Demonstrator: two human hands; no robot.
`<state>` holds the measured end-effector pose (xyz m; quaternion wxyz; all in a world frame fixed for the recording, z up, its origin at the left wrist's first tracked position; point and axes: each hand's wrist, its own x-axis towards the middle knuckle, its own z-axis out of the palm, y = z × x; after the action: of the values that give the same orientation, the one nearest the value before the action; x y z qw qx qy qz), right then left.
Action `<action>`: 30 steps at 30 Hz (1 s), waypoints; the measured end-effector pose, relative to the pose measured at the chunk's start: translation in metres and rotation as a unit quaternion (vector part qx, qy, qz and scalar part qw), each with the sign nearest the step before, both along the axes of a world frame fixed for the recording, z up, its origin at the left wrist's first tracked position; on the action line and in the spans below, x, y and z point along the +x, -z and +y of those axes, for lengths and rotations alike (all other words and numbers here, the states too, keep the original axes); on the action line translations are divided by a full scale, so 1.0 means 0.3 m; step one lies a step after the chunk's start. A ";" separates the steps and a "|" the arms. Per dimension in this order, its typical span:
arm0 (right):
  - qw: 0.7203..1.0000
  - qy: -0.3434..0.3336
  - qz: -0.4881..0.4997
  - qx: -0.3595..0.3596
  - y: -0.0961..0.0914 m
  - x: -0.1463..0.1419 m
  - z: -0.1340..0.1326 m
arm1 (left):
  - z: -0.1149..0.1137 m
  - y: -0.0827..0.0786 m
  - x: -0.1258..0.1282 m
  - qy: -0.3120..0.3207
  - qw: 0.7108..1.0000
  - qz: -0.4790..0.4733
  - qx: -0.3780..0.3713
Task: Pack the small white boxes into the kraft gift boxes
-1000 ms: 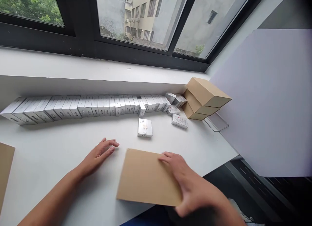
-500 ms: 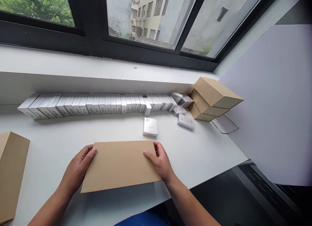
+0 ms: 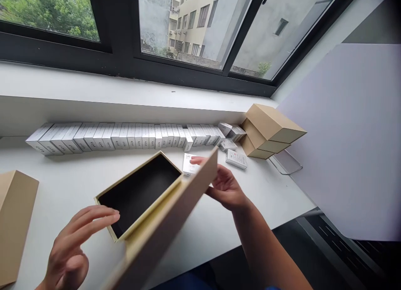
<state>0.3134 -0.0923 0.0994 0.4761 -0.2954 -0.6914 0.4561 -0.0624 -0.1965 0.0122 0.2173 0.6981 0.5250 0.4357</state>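
A tan cardboard box with a dark inside lies open on the white table in front of me. Its lid stands tilted up on the near right side. My right hand grips the lid's far end. My left hand hovers at the box's near left corner, fingers stretched out and apart, holding nothing. A small white carton lies just behind the lid, partly hidden by it.
A long row of several small white cartons lines the wall under the window sill. More loose cartons lie at its right end beside three stacked tan boxes. Another tan box sits at the left edge. A white board leans at the right.
The closed tan box was slid to the centre, both hands took it, and now its lid is swung up. My left hand has let go; the right holds the lid.
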 end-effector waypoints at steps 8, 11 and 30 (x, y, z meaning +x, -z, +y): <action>0.935 0.245 -0.071 -0.247 0.227 0.119 -0.008 | -0.063 -0.020 -0.056 0.082 0.917 0.365 0.138; 0.915 0.299 -0.161 -0.216 0.245 0.122 0.048 | -0.103 -0.024 -0.004 0.153 0.917 0.353 0.108; 0.851 0.260 -0.393 -0.230 0.073 0.051 0.350 | 0.162 -0.087 -0.066 -0.027 0.941 0.330 -0.072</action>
<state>0.3287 0.0125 0.0775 0.1842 -0.7203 -0.5942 0.3068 -0.0821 -0.1479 0.0383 0.0696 0.7707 0.6161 0.1470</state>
